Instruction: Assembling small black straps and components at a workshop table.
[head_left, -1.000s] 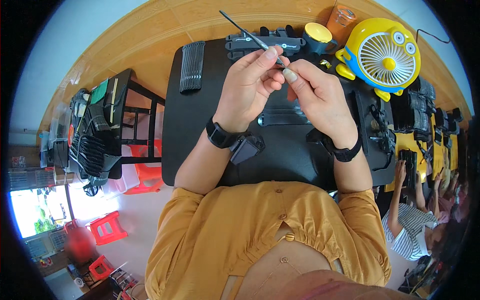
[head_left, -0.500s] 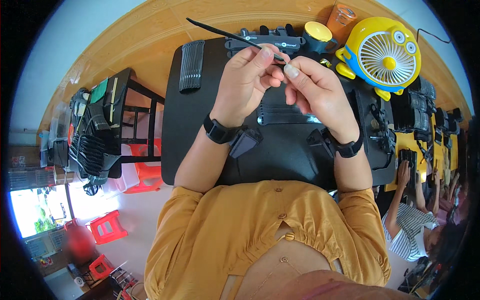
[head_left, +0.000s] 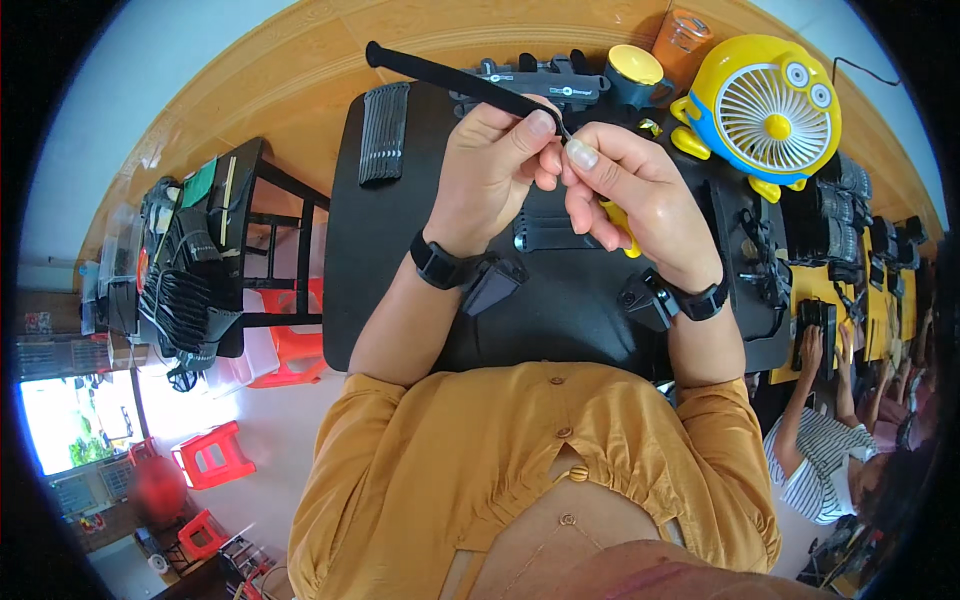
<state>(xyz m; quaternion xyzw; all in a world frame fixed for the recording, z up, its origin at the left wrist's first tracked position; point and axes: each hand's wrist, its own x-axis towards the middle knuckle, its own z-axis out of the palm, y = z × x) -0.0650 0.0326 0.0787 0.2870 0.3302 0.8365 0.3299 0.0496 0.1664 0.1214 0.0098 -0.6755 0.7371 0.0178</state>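
Note:
My left hand (head_left: 492, 170) pinches one end of a long thin black strip (head_left: 440, 76) that slants up and to the left over the black mat (head_left: 385, 250). My right hand (head_left: 628, 195) meets the left at the fingertips and holds a small yellow-handled tool (head_left: 622, 222) in its palm. Both wrists wear black bands. A flat black part (head_left: 545, 230) lies on the mat just under the hands.
A stack of black strips (head_left: 383, 135) lies at the mat's far left. A yellow fan (head_left: 765, 105), a yellow-topped pot (head_left: 634, 75) and an orange cup (head_left: 680, 35) stand at the back right. A black rack (head_left: 190, 270) with parts is at left. Another person (head_left: 820, 440) works at right.
The black strip has swung lower and further left, its free end now pointing up-left. Both hands stay joined at the fingertips above the mat.

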